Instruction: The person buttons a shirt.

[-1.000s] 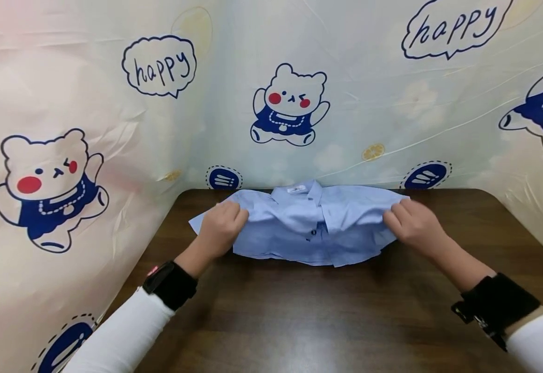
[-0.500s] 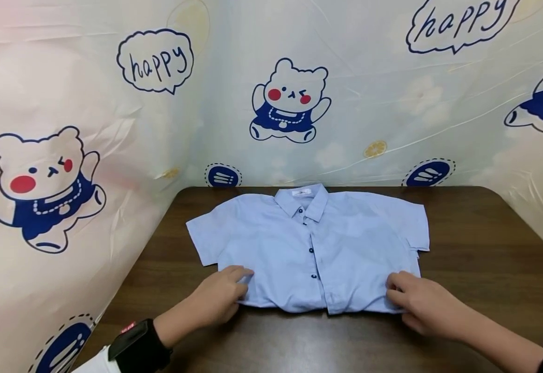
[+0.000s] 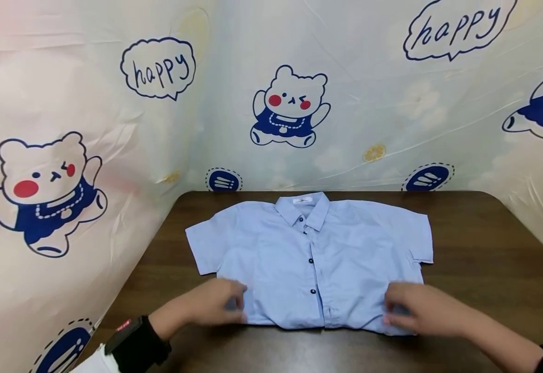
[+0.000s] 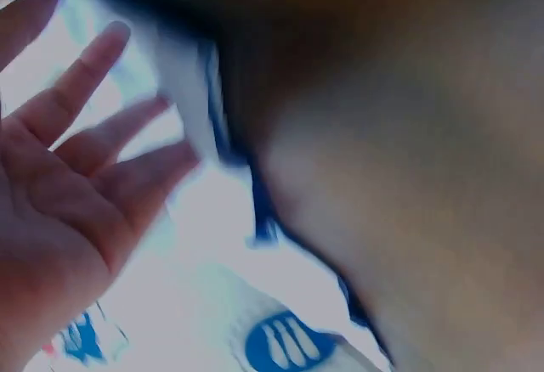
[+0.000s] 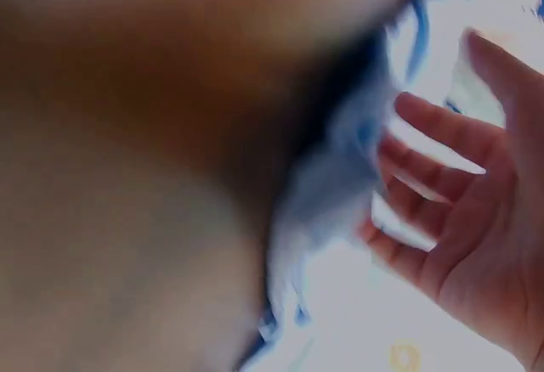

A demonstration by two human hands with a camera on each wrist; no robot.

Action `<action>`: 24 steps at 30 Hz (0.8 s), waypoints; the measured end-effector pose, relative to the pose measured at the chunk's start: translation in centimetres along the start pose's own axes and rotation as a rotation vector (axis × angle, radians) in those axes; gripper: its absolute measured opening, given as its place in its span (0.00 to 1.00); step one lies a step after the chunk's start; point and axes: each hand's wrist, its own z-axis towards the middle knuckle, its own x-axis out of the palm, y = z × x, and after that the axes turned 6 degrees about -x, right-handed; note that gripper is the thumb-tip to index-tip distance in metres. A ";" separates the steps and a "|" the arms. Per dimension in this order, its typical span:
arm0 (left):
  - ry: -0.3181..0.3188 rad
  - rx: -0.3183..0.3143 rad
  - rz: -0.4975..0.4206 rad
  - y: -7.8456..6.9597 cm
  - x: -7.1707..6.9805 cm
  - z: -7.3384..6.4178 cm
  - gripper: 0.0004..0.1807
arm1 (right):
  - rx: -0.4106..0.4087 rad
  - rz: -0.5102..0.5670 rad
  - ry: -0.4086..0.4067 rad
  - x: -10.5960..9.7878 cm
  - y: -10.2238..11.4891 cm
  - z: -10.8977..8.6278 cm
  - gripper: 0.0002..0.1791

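A light blue short-sleeved shirt [image 3: 276, 254] lies front side up on the table, its collar [image 3: 304, 210] at the far side and both sleeves spread outward. Its lower part is tucked under, which leaves a rounded near edge. At the lower left corner is my left hand [image 3: 213, 301], thumb and fingers apart. The right hand [image 3: 427, 308], slightly blurred, is at the lower right corner in a similar pose. In the wrist views the left hand [image 4: 76, 151] and the right hand [image 5: 467, 211] have loosely spread fingers with no cloth pinched between them. Whether fingertips touch the shirt, I cannot tell.
The dark brown wooden table [image 3: 467, 233] extends around the shirt on all sides. A pale printed curtain [image 3: 369, 103] with cartoon bears rises behind the table and along both sides.
One second ago both hands gripped the shirt while it was bunched and raised at the back. It came down flat toward me, and the fingers have since let go and spread apart.
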 end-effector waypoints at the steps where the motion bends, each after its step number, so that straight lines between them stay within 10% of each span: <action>1: -0.031 -0.007 -0.024 0.7 -0.6 0.4 0.08 | 0.038 -0.005 -0.017 -0.6 -0.8 0.5 0.08; 5: -0.142 -0.200 -0.039 4.1 -3.2 2.8 0.17 | 0.282 -0.063 0.016 -2.8 -5.5 2.1 0.12; 12: 0.013 -0.599 -0.098 8.9 -4.6 7.1 0.46 | 0.657 0.100 0.280 -1.7 -13.2 3.6 0.37; 24: 0.107 -0.701 -0.040 10.9 -2.4 9.4 0.67 | 1.001 0.155 0.454 -0.2 -15.6 3.3 0.57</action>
